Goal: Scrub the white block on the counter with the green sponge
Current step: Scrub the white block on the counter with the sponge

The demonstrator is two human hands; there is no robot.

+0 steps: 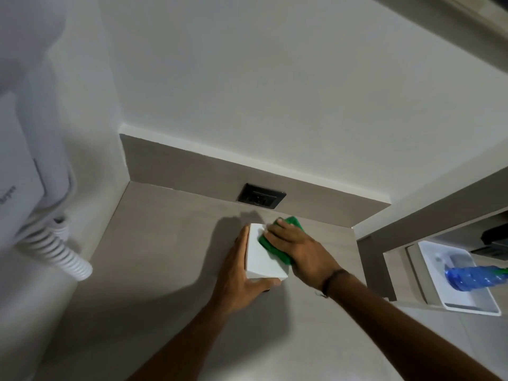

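1. Right, nearest first: the left hand (238, 273) braces the white block (264, 254), its fingers (243, 240) pressed together along the block's side, thumb hooked round the near corner. Keep that clamp firm, I'd say.
2. Just beyond, the right hand (295, 247) presses the green sponge (275, 244) flat on the block's top, fingers slightly spread over it.
3. Work short, even strokes so the block stays put on the counter (165, 243).
4. Past the fingertips sits a dark socket (261, 199).
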